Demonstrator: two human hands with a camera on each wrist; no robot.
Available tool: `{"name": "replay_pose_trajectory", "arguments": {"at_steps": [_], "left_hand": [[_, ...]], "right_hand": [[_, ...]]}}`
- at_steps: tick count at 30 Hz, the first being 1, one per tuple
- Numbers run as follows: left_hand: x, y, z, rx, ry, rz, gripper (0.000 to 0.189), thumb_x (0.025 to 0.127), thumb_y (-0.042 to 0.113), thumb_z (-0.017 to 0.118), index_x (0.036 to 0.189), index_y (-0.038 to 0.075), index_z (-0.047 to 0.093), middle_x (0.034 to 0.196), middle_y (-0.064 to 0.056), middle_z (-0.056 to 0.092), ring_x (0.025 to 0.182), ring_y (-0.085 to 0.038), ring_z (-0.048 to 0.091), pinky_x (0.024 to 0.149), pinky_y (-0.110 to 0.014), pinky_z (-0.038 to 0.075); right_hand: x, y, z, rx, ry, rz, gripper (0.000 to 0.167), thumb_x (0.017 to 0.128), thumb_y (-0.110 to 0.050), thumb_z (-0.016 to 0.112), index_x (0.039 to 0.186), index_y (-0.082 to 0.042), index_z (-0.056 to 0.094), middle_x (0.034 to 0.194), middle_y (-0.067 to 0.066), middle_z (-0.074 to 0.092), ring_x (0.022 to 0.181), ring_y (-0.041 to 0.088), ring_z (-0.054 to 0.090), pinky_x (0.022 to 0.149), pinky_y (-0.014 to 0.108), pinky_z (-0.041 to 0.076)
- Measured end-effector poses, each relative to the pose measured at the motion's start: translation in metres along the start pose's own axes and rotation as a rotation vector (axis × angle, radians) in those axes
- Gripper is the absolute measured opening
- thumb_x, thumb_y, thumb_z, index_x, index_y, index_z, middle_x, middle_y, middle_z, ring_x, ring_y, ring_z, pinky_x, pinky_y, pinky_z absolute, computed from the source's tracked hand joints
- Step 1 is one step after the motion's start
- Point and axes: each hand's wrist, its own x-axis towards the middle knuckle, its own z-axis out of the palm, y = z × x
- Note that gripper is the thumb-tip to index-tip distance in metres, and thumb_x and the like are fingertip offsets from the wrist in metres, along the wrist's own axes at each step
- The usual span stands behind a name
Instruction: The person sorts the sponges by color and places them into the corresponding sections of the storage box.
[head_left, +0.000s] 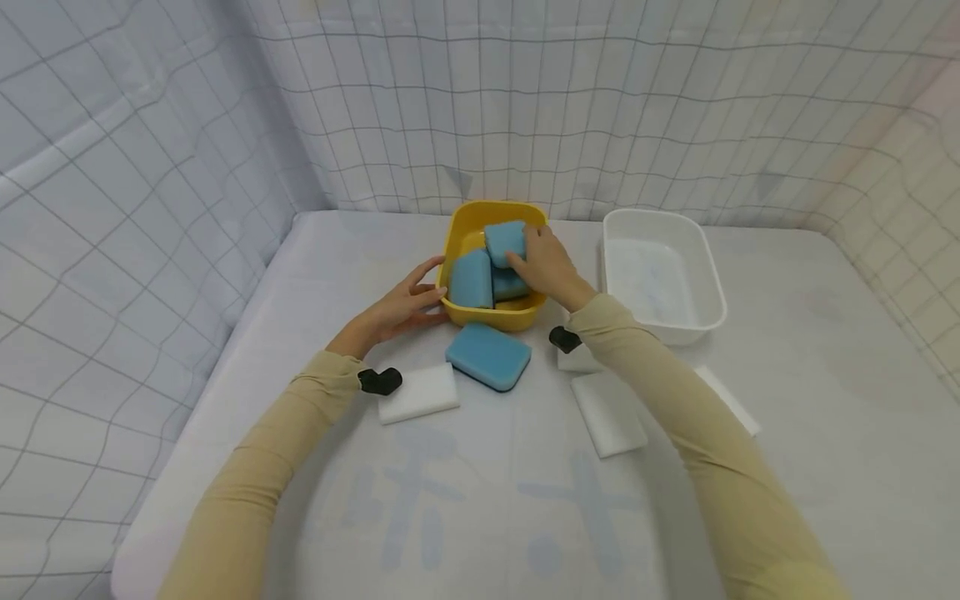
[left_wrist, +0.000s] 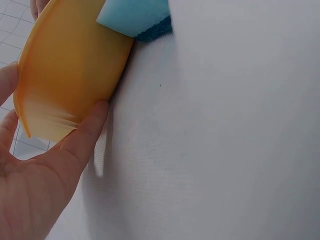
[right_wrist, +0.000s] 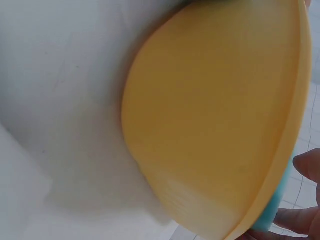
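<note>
A yellow plastic basin stands near the back of the table with several blue sponges in it. My right hand reaches over its right rim and pinches one blue sponge between thumb and fingers. Below that, another sponge leans inside on the left. Against the basin's left outer wall, my left hand rests with extended fingers; in the left wrist view a straight digit touches low on the wall. One more blue sponge, with a dark scouring side, lies in front of the basin.
To the right stands a white basin. White rectangular pads lie about: one by the left wrist, another under the right forearm, and one farther right. A grid-patterned curtain hangs behind the table.
</note>
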Motion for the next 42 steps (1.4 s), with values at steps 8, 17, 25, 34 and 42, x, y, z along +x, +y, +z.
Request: {"name": "replay_pose_trajectory", "arguments": {"at_steps": [8, 17, 25, 34, 42], "left_hand": [[0.001, -0.002, 0.0, 0.005, 0.003, -0.004, 0.066, 0.099, 0.019, 0.046, 0.15, 0.037, 0.009, 0.154, -0.02, 0.007, 0.141, -0.036, 0.025, 0.112, -0.051, 0.033], [-0.001, -0.001, 0.001, -0.018, 0.005, -0.007, 0.066, 0.099, 0.018, 0.045, 0.15, 0.037, 0.008, 0.152, -0.021, 0.008, 0.14, -0.036, 0.024, 0.113, -0.051, 0.032], [-0.001, 0.003, 0.001, -0.027, 0.002, -0.013, 0.065, 0.1, 0.016, 0.043, 0.15, 0.038, 0.009, 0.152, -0.019, 0.007, 0.141, -0.036, 0.024, 0.113, -0.051, 0.031], [-0.001, 0.001, 0.001, -0.017, -0.004, -0.008, 0.066, 0.1, 0.017, 0.044, 0.15, 0.035, 0.006, 0.153, -0.02, 0.004, 0.142, -0.037, 0.022, 0.113, -0.052, 0.031], [0.001, 0.001, 0.0, -0.013, -0.005, -0.011, 0.065, 0.099, 0.019, 0.046, 0.149, 0.04, 0.01, 0.153, -0.018, 0.01, 0.141, -0.034, 0.025, 0.112, -0.05, 0.034]], "right_hand": [[-0.009, 0.005, 0.001, 0.006, 0.059, -0.065, 0.056, 0.097, -0.025, 0.048, 0.14, 0.008, 0.033, 0.133, 0.029, 0.041, 0.117, 0.036, 0.048, 0.102, 0.046, 0.044], [-0.024, 0.009, -0.002, -0.027, 0.159, -0.167, 0.051, 0.094, -0.021, 0.053, 0.134, 0.008, 0.042, 0.129, 0.029, 0.046, 0.111, 0.037, 0.05, 0.096, 0.045, 0.048], [-0.033, 0.012, -0.007, -0.026, 0.175, -0.176, 0.05, 0.094, -0.021, 0.052, 0.134, 0.007, 0.042, 0.129, 0.027, 0.047, 0.113, 0.035, 0.05, 0.099, 0.044, 0.047], [-0.04, 0.013, -0.005, 0.012, 0.2, -0.207, 0.046, 0.093, -0.019, 0.053, 0.13, 0.007, 0.047, 0.123, 0.026, 0.05, 0.109, 0.034, 0.052, 0.096, 0.043, 0.048], [-0.056, 0.012, -0.004, 0.031, 0.211, -0.291, 0.042, 0.091, -0.016, 0.056, 0.126, 0.007, 0.051, 0.118, 0.023, 0.054, 0.103, 0.031, 0.052, 0.092, 0.04, 0.049]]}}
